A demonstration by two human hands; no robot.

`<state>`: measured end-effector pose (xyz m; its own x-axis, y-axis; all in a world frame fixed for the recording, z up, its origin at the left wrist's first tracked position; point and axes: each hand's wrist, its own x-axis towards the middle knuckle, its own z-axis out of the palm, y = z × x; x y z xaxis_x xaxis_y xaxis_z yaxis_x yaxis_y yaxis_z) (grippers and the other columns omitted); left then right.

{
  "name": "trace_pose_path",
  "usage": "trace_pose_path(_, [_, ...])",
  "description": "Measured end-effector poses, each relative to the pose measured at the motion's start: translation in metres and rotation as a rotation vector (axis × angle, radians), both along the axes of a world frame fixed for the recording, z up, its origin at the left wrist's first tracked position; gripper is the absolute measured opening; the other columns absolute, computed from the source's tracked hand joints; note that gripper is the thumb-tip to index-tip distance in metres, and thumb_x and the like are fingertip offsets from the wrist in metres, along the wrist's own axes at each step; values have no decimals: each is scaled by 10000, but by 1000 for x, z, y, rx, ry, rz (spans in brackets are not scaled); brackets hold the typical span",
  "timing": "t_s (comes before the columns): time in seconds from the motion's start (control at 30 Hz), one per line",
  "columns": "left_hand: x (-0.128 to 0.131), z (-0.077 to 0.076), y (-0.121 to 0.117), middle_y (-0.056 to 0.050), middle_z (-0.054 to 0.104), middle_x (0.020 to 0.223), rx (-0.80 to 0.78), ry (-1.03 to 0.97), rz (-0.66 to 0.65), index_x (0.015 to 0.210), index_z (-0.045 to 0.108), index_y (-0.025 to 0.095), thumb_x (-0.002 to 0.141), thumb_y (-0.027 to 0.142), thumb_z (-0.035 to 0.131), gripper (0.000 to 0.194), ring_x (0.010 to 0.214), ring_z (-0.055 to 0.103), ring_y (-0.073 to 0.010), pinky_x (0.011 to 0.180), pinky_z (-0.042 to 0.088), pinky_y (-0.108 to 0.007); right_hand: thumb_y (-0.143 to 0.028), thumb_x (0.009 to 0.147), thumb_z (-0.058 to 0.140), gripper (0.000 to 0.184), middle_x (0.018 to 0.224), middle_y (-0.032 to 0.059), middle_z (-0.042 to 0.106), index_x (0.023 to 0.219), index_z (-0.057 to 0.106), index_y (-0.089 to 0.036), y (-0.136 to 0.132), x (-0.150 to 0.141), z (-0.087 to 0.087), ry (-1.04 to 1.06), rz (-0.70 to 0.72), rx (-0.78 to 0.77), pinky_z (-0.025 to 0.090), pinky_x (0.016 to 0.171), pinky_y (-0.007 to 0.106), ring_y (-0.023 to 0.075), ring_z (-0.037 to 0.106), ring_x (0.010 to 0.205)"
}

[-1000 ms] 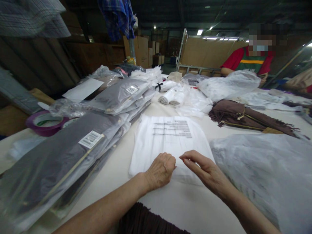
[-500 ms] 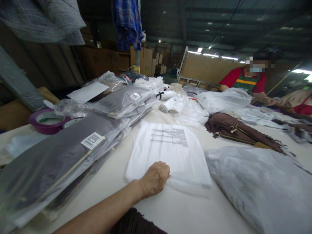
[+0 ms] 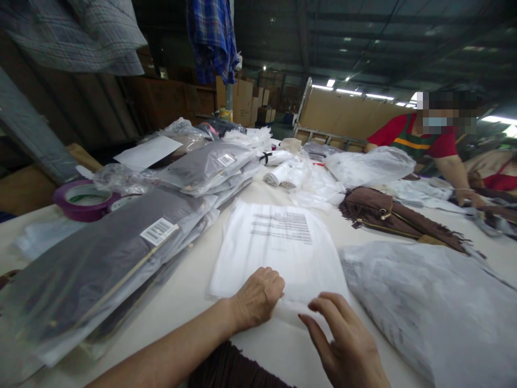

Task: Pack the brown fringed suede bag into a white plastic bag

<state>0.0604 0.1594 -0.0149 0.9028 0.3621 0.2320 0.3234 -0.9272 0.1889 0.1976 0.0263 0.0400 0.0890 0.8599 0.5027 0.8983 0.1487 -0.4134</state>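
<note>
A flat clear plastic bag (image 3: pixel 278 253) with black printed text lies on the white table (image 3: pixel 194 302) in front of me. My left hand (image 3: pixel 258 296) rests curled on the bag's near edge, fingers pressed down on the plastic. My right hand (image 3: pixel 343 345) hovers just right of it at the bag's near flap, fingers apart and bent, holding nothing I can see. A dark brown pleated garment (image 3: pixel 234 372) lies at the table's near edge under my left forearm.
Stacks of bagged grey garments (image 3: pixel 121 253) with barcode labels fill the left side. A purple tape roll (image 3: pixel 83 199) sits far left. A brown fringed bag (image 3: pixel 388 213) and a heap of plastic bags (image 3: pixel 436 307) lie right. A person in red (image 3: pixel 428 140) works opposite.
My right hand, out of view half a second ago, has come back in at the bag's near flap. My left hand has stayed on the bag's edge. The person opposite has reached further right.
</note>
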Motion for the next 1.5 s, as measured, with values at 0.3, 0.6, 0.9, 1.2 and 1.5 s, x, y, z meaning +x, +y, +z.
trace_pose_path(0.3, [-6, 4, -4, -58, 578, 784, -8, -71, -1, 809, 523, 139, 840, 224, 529, 91, 727, 504, -193, 644, 415, -314, -156, 753, 540, 201, 631, 11, 528, 564, 487, -198, 31, 25, -53, -43, -79, -247, 379, 558, 260, 147, 507, 606])
trace_pose_path(0.6, [1, 7, 0, -21, 592, 673, -94, 13, 28, 649, 584, 144, 782, 219, 642, 164, 675, 516, -163, 623, 371, -281, -416, 729, 520, 267, 618, -1, 605, 582, 629, -221, 34, 24, -30, 439, -32, -538, 408, 581, 256, 148, 559, 605])
trace_pose_path(0.9, [5, 11, -5, -5, 579, 648, -136, 37, 108, 621, 568, 150, 714, 124, 677, 146, 661, 515, -149, 628, 371, -260, -360, 641, 598, 215, 518, -36, 483, 530, 480, -219, 31, 18, -45, 498, -143, -428, 366, 497, 255, 127, 450, 505])
trace_pose_path(1.2, [-6, 16, 3, 8, 609, 685, -137, 18, 150, 754, 620, 168, 748, 189, 676, 60, 679, 547, -141, 644, 397, -245, -261, 863, 457, 171, 743, 19, 593, 764, 590, -218, 14, 30, -54, -139, -16, -128, 451, 623, 240, 142, 582, 692])
trace_pose_path(1.5, [-20, 5, 0, -18, 604, 663, 31, -35, 76, 654, 594, 157, 799, 155, 585, 145, 658, 526, -168, 616, 365, -289, -168, 821, 469, 116, 662, -5, 526, 715, 476, -215, 12, 34, -52, -264, -18, -67, 418, 560, 242, 140, 528, 614])
